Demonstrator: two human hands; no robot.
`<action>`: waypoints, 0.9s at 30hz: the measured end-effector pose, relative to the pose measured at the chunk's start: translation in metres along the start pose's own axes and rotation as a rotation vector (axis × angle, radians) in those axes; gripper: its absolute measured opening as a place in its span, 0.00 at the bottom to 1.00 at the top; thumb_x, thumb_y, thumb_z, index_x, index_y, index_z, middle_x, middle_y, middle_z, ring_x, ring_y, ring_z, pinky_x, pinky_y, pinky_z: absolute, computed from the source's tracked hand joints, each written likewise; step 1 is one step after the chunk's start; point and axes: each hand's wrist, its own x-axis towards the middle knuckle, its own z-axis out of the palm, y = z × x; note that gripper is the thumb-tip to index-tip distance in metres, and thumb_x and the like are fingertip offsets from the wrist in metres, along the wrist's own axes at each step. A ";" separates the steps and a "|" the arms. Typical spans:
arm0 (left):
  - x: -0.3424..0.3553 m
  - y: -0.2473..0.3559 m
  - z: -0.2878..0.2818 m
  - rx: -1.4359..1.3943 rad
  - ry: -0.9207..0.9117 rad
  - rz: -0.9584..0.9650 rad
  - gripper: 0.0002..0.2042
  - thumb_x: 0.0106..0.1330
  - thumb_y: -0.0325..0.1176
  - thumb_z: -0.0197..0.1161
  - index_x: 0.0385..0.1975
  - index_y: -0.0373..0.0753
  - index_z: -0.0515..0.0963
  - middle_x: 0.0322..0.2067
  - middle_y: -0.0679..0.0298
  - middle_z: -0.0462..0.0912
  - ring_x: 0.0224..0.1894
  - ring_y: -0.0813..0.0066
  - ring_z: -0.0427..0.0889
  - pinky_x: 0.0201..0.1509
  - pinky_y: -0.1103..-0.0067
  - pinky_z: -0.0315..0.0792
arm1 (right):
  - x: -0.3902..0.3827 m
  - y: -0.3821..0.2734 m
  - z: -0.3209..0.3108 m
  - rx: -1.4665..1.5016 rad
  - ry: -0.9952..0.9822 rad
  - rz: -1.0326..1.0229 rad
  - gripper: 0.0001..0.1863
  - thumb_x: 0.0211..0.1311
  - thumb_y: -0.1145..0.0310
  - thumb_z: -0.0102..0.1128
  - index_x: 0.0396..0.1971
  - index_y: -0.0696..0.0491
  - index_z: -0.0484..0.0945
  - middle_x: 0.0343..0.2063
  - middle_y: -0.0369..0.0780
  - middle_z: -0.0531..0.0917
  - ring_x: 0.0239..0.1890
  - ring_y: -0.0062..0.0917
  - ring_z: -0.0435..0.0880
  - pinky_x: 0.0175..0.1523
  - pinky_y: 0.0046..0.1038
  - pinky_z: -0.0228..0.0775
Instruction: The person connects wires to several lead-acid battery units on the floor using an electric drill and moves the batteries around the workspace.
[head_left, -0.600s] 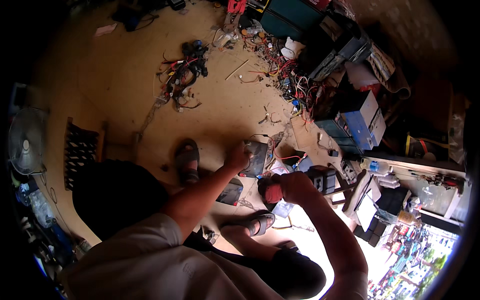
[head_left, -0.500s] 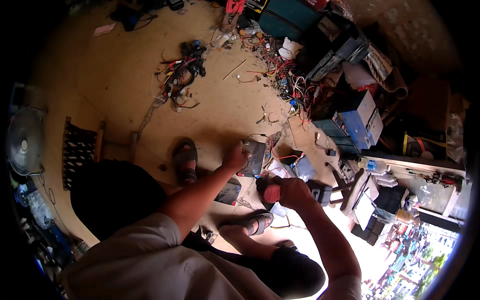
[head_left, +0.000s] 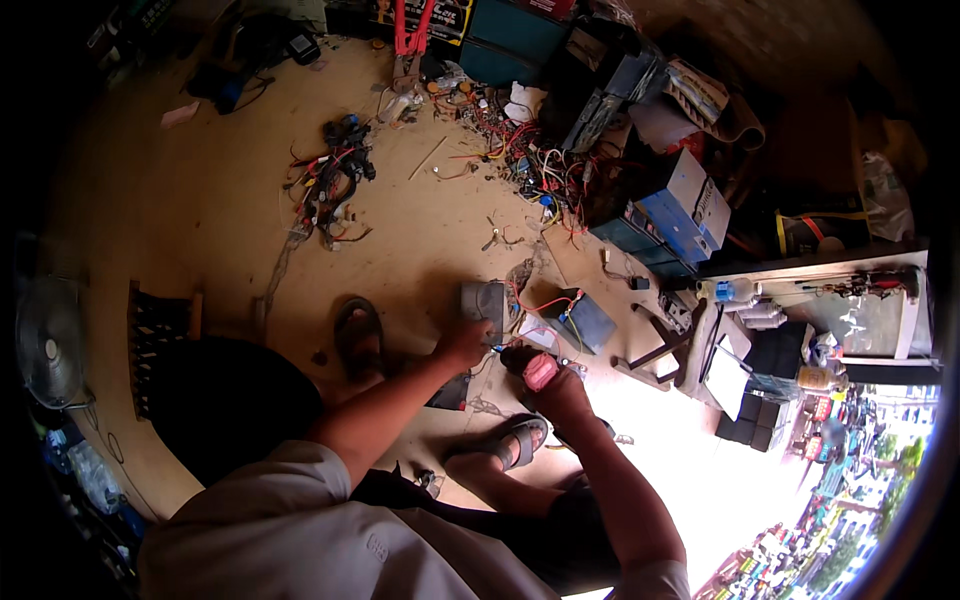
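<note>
At frame centre the left hand (head_left: 462, 345) grips the grey box (head_left: 483, 299) on the floor (head_left: 200, 200). Just right, the right hand (head_left: 550, 385) closes around a pink-handled tool (head_left: 540, 371) near the blue battery (head_left: 585, 318).

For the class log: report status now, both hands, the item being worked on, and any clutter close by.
Left hand on grey box. Right hand closed on pink-handled tool, tip at the box. Red wires and blue battery lie just beyond.
</note>
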 end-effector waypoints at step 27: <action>0.005 -0.031 0.058 0.317 0.061 0.163 0.06 0.62 0.30 0.59 0.34 0.38 0.80 0.32 0.45 0.84 0.39 0.43 0.86 0.43 0.52 0.78 | -0.032 -0.019 -0.038 0.388 0.148 -0.039 0.19 0.62 0.67 0.62 0.54 0.52 0.80 0.43 0.46 0.88 0.49 0.41 0.87 0.51 0.36 0.79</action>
